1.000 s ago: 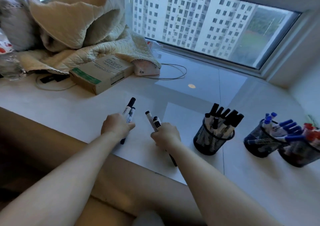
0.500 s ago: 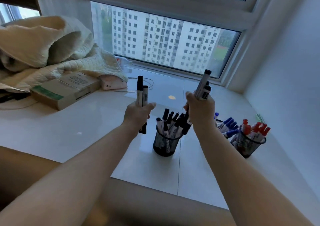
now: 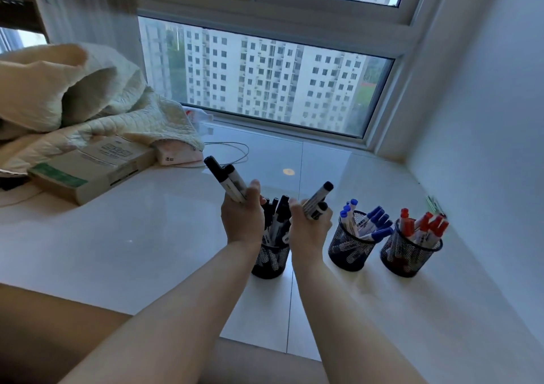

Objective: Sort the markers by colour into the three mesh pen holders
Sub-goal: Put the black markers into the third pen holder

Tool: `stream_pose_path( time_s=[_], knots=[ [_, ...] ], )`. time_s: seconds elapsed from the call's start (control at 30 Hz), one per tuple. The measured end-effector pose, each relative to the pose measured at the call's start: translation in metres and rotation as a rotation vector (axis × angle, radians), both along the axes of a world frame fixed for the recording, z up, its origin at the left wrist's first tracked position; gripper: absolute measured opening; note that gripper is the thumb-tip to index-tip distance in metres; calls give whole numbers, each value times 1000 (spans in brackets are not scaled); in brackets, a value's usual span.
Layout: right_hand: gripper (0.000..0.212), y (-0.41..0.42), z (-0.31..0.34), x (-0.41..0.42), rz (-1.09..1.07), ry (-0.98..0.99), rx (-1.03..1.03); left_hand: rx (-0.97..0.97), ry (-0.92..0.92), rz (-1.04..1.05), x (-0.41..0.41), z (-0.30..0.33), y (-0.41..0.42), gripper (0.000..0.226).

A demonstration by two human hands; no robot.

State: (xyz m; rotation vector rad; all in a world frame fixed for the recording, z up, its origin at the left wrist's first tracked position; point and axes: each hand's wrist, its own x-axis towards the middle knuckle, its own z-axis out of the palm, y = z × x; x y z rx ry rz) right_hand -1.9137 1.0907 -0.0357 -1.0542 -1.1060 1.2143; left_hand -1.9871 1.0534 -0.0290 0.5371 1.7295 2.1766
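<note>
Both forearms reach forward from the near edge of the white sill [image 3: 147,236], converging on one spot.

Left hand [image 3: 243,221]: fingers curled round a pair of black-capped markers [image 3: 226,182]. Caps point up and away to the left; long axis tilted, tail ends hidden in the fist.

Right hand [image 3: 309,227]: also clamped on black-capped markers [image 3: 318,199], two as far as I can tell. These lean the other way, caps up and to the right.

Directly below and between the two fists stands the black-marker holder [image 3: 270,263], already well filled, caps up. Both hands sit just over its rim, touching or nearly so; contact not clear. Neither hand is plainly nearer.

Key relation, as a judgement: the holder's mouth lies straight down from both fists, but both bundles are splayed outward, not upright. To drop in tail-first each bundle likely needs tipping toward vertical, and the crowd of markers already standing leaves little free gap. Risk of snagging on standing caps.

Further right along the sill, well apart from the hands: the blue-marker holder [image 3: 351,248], then just beside it the red-marker holder [image 3: 407,254]. No loose markers seen on the sill, so sorting looks close to done.

Far left: a cardboard box [image 3: 88,171] under a quilted blanket [image 3: 88,104]. Beyond, the window [image 3: 265,80]
</note>
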Motion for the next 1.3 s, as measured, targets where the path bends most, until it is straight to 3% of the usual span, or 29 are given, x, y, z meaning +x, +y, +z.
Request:
stream_pose_path(
  time_s=[0.1,0.27,0.37,0.47,0.57,0.7,0.9,1.07,1.3],
  knots=[
    [34,3,-12,2,47,6,-6,-34,56,-18,7,0,2,41],
    [24,1,-18,7,176,-352,19,-156,185,-12,14,-11,9,38],
    [19,1,-19,14,238,-360,0,-184,220,30,14,-19,8,46],
    [13,7,-12,21,179,-354,100,-189,236,30,19,-30,4,25],
    [20,9,-1,25,153,-434,208,-221,274,-24,20,-40,3,12],
    [13,11,3,30,168,-571,319,-367,336,-107,14,-44,6,30],
    [15,6,-1,35,185,-689,482,-167,285,-83,14,-30,-1,39],
    [14,5,-8,41,246,-787,527,-133,547,-58,7,-20,-12,59],
    [26,1,-19,47,251,-843,553,-365,984,-85,-7,-23,-21,20]
  ],
)
